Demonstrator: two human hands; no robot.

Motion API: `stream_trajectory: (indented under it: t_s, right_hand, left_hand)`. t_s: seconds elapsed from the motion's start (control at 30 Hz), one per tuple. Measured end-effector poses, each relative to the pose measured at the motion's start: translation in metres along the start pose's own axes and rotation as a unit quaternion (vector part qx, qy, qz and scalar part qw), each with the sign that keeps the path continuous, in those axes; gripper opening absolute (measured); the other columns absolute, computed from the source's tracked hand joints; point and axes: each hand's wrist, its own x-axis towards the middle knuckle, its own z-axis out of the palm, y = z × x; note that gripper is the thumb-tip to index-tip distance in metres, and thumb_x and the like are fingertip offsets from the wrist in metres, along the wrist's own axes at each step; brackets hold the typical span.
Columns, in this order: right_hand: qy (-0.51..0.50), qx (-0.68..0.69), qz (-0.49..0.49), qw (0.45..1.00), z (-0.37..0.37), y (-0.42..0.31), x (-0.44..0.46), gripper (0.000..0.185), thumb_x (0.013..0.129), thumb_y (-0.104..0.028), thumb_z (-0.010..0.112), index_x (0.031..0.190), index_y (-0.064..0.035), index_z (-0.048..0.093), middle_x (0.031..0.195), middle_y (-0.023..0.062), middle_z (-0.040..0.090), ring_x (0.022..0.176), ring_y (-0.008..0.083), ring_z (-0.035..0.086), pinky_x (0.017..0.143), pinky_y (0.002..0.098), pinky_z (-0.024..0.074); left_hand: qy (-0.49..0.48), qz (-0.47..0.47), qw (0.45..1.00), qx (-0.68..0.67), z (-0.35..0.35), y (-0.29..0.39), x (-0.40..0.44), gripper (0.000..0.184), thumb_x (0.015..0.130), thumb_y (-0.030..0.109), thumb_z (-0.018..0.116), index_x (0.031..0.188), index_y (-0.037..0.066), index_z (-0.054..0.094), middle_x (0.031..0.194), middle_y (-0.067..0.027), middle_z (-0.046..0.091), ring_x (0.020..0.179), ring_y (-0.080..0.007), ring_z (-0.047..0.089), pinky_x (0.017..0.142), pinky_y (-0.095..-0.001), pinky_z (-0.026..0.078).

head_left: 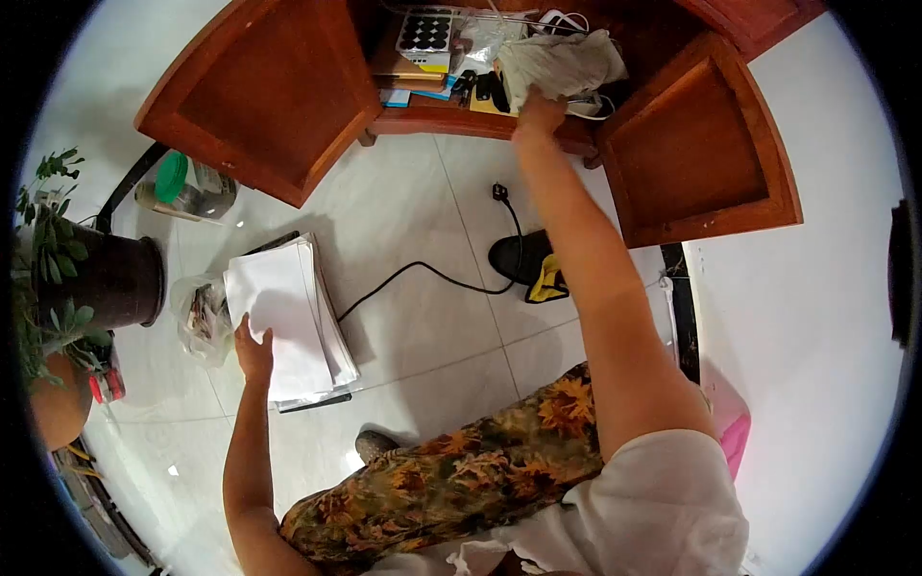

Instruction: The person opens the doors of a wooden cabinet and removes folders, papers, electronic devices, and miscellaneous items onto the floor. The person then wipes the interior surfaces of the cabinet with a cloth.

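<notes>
My right arm reaches forward into an open wooden cabinet. There my right hand has its fingers closed on the lower edge of a crumpled off-white cloth bag; the fingertips are partly hidden. On the floor to the left lies a stack of white paper with a dark flat item beneath it. My left hand rests at the left edge of the top sheets, thumb and fingers apart. A clear plastic bag with small contents sits beside the stack.
Two cabinet doors stand open. A black cable crosses the tiles near a black-and-yellow slipper. A green-lidded jar and a potted plant stand left. Inside the cabinet are a sheet of black discs and papers.
</notes>
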Motion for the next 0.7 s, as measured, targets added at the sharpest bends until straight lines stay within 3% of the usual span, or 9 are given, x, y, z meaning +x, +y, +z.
stream_trajectory:
  t_s: [0.03,0.1,0.17,0.3,0.43,0.57,0.67,0.7]
  right_hand:
    - [-0.019,0.07,0.133,0.989,-0.007,-0.012,0.015,0.068,0.08,-0.019,0.07,0.135,0.0027,0.037,0.132,0.0188,0.047,0.115,0.0298,0.05,0.096,0.0354,0.0427]
    - [-0.076,0.11,0.133,0.982,-0.016,-0.013,0.04,0.067,0.081,-0.018,0.069,0.135,0.0026,0.037,0.135,0.0165,0.046,0.116,0.0279,0.05,0.096,0.0343,0.0424]
    - [-0.045,0.297,0.208,0.931,-0.021,-0.02,0.043,0.064,0.081,-0.015,0.068,0.135,0.002,0.039,0.135,0.0135,0.046,0.113,0.0248,0.051,0.094,0.031,0.0423]
    - [0.012,0.352,0.18,0.918,-0.029,-0.027,0.023,0.056,0.083,-0.015,0.065,0.131,0.0016,0.042,0.132,0.013,0.048,0.11,0.0252,0.052,0.093,0.0306,0.0425]
    - [0.039,0.233,0.132,0.963,-0.014,0.008,0.026,0.043,0.087,-0.019,0.059,0.123,0.0006,0.044,0.128,0.0158,0.049,0.107,0.0285,0.055,0.091,0.0375,0.0458]
    - [-0.008,0.34,0.228,0.912,-0.019,-0.01,0.037,0.047,0.089,-0.023,0.058,0.127,-0.0007,0.041,0.131,0.016,0.046,0.113,0.0301,0.051,0.095,0.0423,0.0447]
    - [-0.138,0.389,0.197,0.889,-0.021,-0.005,0.058,0.068,0.085,-0.037,0.065,0.141,-0.0136,0.034,0.143,0.0062,0.034,0.127,0.019,0.033,0.104,0.0359,0.0207]
    - [-0.144,0.379,0.209,0.89,-0.021,-0.009,0.06,0.07,0.085,-0.038,0.064,0.142,-0.0138,0.033,0.143,0.0063,0.035,0.128,0.0201,0.033,0.106,0.0384,0.0189]
  left_hand:
    - [0.01,0.021,1.0,-0.011,0.001,0.01,-0.003,0.062,0.081,0.017,0.068,0.135,0.008,0.04,0.123,-0.0212,0.048,0.115,-0.0371,0.046,0.098,-0.0434,0.039]
    - [0.002,0.036,0.999,-0.034,-0.004,0.03,-0.005,0.061,0.081,0.016,0.068,0.135,0.008,0.04,0.122,-0.0198,0.048,0.114,-0.0365,0.047,0.098,-0.0426,0.039]
    - [0.004,0.042,0.998,-0.043,-0.005,0.045,-0.006,0.06,0.081,0.015,0.068,0.134,0.009,0.041,0.121,-0.018,0.048,0.114,-0.0351,0.047,0.097,-0.0417,0.04]
    - [-0.003,0.03,0.995,-0.092,0.0,0.041,0.001,0.052,0.082,0.012,0.066,0.13,0.008,0.047,0.122,-0.0159,0.049,0.114,-0.0319,0.048,0.097,-0.0399,0.04]
    - [-0.007,-0.029,0.991,-0.127,-0.002,0.05,0.003,0.043,0.082,0.011,0.067,0.123,0.006,0.053,0.122,-0.0134,0.05,0.114,-0.0294,0.049,0.098,-0.038,0.039]
    - [-0.016,-0.052,0.988,-0.144,0.002,0.051,-0.001,0.037,0.082,0.01,0.066,0.117,0.005,0.056,0.12,-0.0119,0.052,0.114,-0.0281,0.049,0.098,-0.0372,0.039]
    - [-0.018,-0.035,0.99,-0.139,0.004,0.051,-0.002,0.034,0.083,0.009,0.066,0.115,0.005,0.057,0.119,-0.0117,0.052,0.113,-0.0278,0.05,0.098,-0.0368,0.039]
    - [-0.018,-0.03,0.991,-0.133,0.003,0.05,-0.002,0.034,0.083,0.009,0.066,0.115,0.004,0.057,0.118,-0.0118,0.052,0.113,-0.0278,0.05,0.098,-0.0367,0.039]
